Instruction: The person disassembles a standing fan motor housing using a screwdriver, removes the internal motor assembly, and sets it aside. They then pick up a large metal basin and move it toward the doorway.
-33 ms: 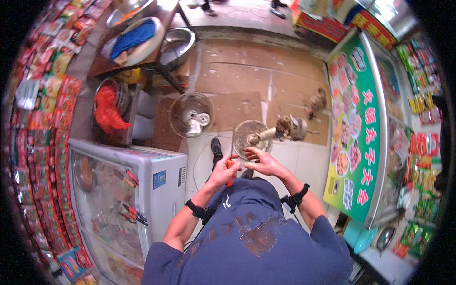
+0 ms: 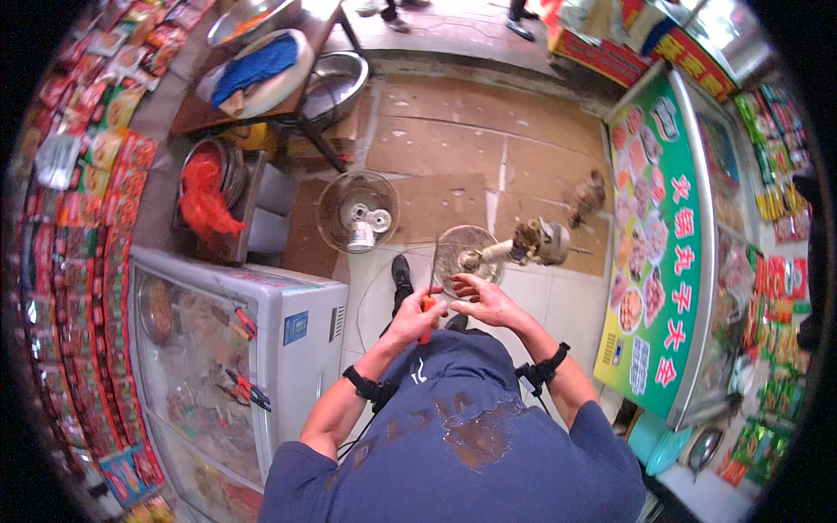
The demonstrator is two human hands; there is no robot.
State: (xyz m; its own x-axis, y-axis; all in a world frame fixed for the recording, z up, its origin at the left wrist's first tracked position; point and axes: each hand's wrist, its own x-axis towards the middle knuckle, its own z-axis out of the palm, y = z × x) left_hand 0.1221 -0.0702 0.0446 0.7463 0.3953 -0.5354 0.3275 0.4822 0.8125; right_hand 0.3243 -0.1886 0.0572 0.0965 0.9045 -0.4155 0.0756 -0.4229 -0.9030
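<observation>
My left hand is closed around the orange handle of a screwdriver, its thin shaft pointing away from me. Close beside it, my right hand has its fingers apart and curved toward the left one, with nothing visible in them. Just beyond my hands a grimy fan stand lies on the floor, its round base nearest me and its dirty motor head to the right. Farther left sits a round wire fan guard with white cylindrical parts in it.
A glass-topped freezer stands at left, with red-handled pliers on top. A green-sided display freezer stands right. Cardboard covers the floor ahead. A dirty brownish lump lies there. A table with basins is at far left.
The surroundings sit slightly farther right in the picture. My hands keep nearly the same pose, the screwdriver still in the left one.
</observation>
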